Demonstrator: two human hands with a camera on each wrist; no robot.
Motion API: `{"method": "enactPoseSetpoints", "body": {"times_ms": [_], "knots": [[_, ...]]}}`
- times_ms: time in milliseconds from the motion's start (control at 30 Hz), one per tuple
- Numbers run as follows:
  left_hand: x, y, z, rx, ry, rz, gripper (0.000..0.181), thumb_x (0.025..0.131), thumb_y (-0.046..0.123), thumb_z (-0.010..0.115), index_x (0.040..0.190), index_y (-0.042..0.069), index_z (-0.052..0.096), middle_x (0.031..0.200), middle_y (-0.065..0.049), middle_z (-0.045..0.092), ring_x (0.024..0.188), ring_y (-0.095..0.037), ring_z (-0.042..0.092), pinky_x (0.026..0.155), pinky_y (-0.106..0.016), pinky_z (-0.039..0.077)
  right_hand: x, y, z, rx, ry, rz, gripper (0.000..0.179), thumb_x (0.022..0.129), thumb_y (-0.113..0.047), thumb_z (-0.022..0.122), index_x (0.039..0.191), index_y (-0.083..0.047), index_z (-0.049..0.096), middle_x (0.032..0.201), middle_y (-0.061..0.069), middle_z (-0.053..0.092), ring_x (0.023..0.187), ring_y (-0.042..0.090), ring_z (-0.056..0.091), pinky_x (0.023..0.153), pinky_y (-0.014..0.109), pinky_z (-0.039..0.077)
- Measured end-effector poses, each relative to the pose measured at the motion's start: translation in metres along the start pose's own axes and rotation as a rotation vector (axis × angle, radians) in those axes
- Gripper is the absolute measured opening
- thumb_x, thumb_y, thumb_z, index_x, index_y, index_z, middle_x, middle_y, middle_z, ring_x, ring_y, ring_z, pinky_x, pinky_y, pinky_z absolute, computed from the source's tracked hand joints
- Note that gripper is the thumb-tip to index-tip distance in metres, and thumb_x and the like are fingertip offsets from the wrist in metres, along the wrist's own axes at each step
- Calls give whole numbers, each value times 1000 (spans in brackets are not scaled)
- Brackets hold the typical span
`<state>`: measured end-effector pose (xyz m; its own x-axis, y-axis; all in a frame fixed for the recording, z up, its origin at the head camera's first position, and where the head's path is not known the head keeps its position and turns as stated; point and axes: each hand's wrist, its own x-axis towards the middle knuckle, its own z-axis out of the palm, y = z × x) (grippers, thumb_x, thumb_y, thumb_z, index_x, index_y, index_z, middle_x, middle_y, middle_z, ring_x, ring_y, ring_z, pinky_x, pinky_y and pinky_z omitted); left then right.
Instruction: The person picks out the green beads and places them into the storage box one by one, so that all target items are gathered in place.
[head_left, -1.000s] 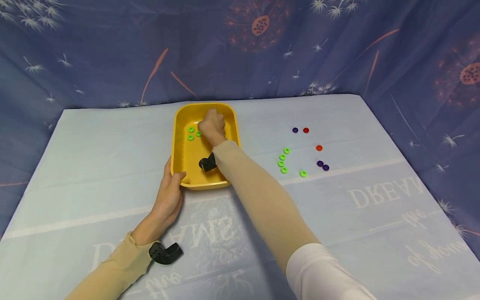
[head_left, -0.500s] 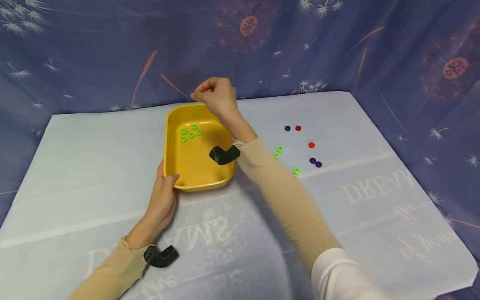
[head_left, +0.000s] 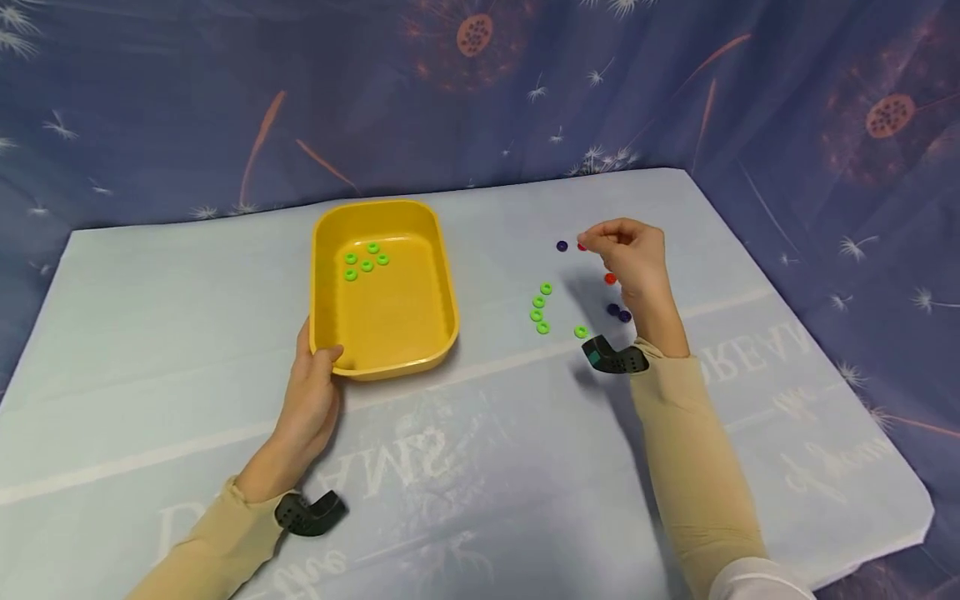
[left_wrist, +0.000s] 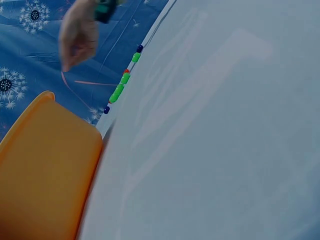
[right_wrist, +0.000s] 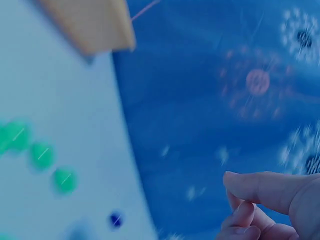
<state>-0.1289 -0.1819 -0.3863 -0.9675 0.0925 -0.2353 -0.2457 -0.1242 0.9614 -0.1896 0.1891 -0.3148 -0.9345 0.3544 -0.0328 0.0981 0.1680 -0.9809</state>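
Observation:
My left hand [head_left: 309, 402] grips the near left corner of a yellow plastic tray [head_left: 378, 329], thumb over the rim. Several small green rings [head_left: 350, 258] lie inside, toward its far left. My right hand [head_left: 637, 260] is in the air over the table's right side, thumb and fingertips drawn together. Nothing shows between its thumb [right_wrist: 250, 186] and fingers in the right wrist view. Below and left of it lie several more green rings [head_left: 546, 288]. Dark purple pieces [head_left: 562, 246] and red ones [head_left: 611, 278] are scattered nearby, one red piece partly hidden behind the fingertips.
A pale printed cloth [head_left: 480, 467] covers the table. Behind it and along the right hangs a blue dandelion-patterned curtain [head_left: 360, 100]. Each wrist carries a black camera mount [head_left: 311, 512].
My right hand has come up out of the tray and swung right, over the loose pieces. Green rings it covered in the tray now show. The left hand keeps its grip on the corner.

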Motion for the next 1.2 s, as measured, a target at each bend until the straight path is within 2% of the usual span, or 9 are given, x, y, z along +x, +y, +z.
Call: {"method": "enactPoseSetpoints", "body": {"times_ms": [100, 267, 367, 467, 567, 667, 933, 1200], "knots": [[0, 2, 1, -17, 10, -20, 70, 98, 4, 25, 160, 22, -3, 165, 8, 3, 146, -4, 10, 120, -24, 11, -3, 18, -12, -51, 11, 42, 8, 86, -6, 73, 80, -12, 71, 66, -8, 58, 59, 10, 44, 54, 22, 37], [-2, 4, 1, -43, 25, -39, 69, 99, 5, 24, 159, 23, -4, 165, 9, 3, 146, -3, 11, 120, -23, 11, -13, 37, -27, -157, -73, 91, 6, 87, -10, 72, 89, -7, 68, 70, -8, 60, 77, 13, 51, 73, 26, 41], [-1, 3, 3, -51, 16, -38, 69, 99, 5, 24, 159, 24, -4, 165, 8, 4, 146, -4, 11, 120, -22, 12, -19, 44, -37, -196, -106, 118, 9, 89, -9, 70, 94, -3, 66, 75, -9, 62, 87, 13, 53, 79, 27, 42], [0, 3, 4, -59, 8, -29, 69, 99, 5, 24, 159, 24, -3, 165, 7, 4, 146, -5, 11, 120, -22, 13, -22, 48, -43, -203, -107, 137, 9, 89, -10, 70, 93, -4, 66, 74, -12, 63, 85, 11, 51, 72, 24, 41], [0, 2, 5, -66, 4, -21, 68, 99, 5, 24, 159, 23, -3, 164, 6, 5, 146, -6, 12, 119, -22, 14, -23, 51, -43, -198, -108, 143, 6, 88, -12, 71, 89, -8, 66, 70, -12, 62, 72, 9, 46, 62, 22, 36], [0, 2, 5, -66, 5, -24, 68, 99, 5, 24, 159, 23, -2, 164, 6, 6, 146, -6, 13, 119, -22, 14, -24, 53, -42, -181, -113, 148, 7, 88, -13, 72, 87, -9, 66, 71, -13, 64, 64, 7, 42, 58, 21, 34], [1, 2, 5, -45, 21, -35, 69, 98, 5, 23, 159, 24, -2, 164, 8, 6, 145, -5, 14, 119, -22, 14, -30, 59, -43, -157, -132, 152, 5, 89, -11, 70, 90, -7, 68, 74, -13, 66, 63, 7, 43, 57, 21, 35], [0, 3, 6, -52, 17, -33, 68, 99, 4, 22, 159, 24, -1, 164, 7, 7, 145, -5, 15, 119, -21, 15, -38, 67, -44, -153, -149, 187, 25, 90, -12, 68, 106, 7, 65, 72, -9, 64, 66, 9, 44, 61, 23, 38]]}}
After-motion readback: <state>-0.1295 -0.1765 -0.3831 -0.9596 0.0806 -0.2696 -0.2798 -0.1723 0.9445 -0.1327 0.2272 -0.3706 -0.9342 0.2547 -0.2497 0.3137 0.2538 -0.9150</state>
